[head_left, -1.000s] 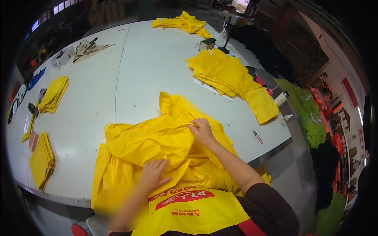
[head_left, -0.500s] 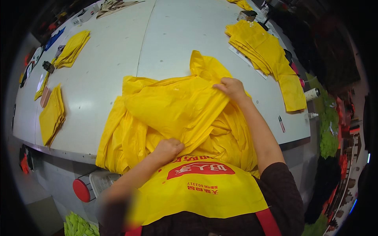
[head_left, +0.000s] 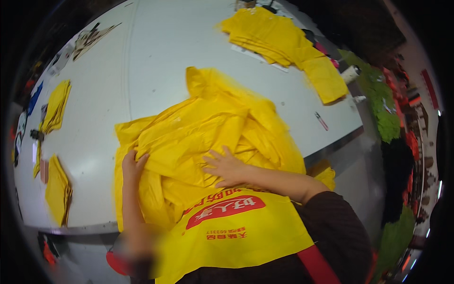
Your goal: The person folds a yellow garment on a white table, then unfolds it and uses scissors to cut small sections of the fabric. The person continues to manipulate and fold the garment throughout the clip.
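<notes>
A large heap of thin, slightly glossy yellow cloth (head_left: 189, 125) lies crumpled across the near part of the table, its folds reaching down to the yellow apron I wear (head_left: 246, 236). My left hand (head_left: 133, 168) is at the left side of the heap, with a fold of the cloth between thumb and fingers. Spread flat on the middle of the cloth, close to the apron's upper edge, is my right hand (head_left: 228, 168), its fingers apart and holding nothing. What lies under the folds is hidden.
Stacked yellow pieces (head_left: 269, 35) sit at the far right of the white table (head_left: 165, 47), near a white cylindrical container (head_left: 350, 75) and small red-handled snips (head_left: 321, 121). More folded yellow stacks (head_left: 57, 189) lie along the left edge. Green material (head_left: 385, 118) is beyond the right edge.
My right hand has let go of the cloth's upper right part and come down to its middle. My left hand has moved to the left side. The view has turned.
</notes>
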`<state>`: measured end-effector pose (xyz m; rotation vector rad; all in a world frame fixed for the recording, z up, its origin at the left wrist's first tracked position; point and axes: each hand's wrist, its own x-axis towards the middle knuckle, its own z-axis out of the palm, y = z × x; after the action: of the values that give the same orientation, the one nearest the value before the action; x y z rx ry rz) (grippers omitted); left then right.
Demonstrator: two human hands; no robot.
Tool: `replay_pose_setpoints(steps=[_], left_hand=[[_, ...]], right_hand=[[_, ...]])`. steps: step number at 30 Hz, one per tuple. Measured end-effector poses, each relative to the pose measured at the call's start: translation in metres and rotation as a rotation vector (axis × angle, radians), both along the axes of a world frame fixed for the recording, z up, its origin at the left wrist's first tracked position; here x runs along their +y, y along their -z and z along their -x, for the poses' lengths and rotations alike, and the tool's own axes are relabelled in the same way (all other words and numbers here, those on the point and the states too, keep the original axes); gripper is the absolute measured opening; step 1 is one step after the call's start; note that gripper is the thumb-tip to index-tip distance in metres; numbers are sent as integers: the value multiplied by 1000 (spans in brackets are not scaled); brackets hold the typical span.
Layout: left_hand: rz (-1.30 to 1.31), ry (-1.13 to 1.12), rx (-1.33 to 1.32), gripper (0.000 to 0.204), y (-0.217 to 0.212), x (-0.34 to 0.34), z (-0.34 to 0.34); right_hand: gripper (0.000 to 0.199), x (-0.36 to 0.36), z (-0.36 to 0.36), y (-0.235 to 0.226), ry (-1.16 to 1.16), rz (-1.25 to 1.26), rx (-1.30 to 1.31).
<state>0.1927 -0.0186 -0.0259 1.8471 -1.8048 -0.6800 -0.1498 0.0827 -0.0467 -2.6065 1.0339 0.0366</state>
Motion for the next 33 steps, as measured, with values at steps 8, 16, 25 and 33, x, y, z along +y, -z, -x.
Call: replay_pose_setpoints(steps=[8, 16, 25, 33], left_hand=[[-116, -70, 78, 38, 10, -20, -45], [572, 433, -45, 27, 0, 12, 100], [289, 637, -348, 75, 47, 43, 150], [235, 619, -326, 73, 50, 42, 150]], right_hand=[[57, 12, 40, -5, 37, -108, -103], [26, -109, 73, -38, 991, 189, -752], [32, -198, 72, 18, 977, -38, -415], [16, -175, 75, -13, 950, -569, -1558]])
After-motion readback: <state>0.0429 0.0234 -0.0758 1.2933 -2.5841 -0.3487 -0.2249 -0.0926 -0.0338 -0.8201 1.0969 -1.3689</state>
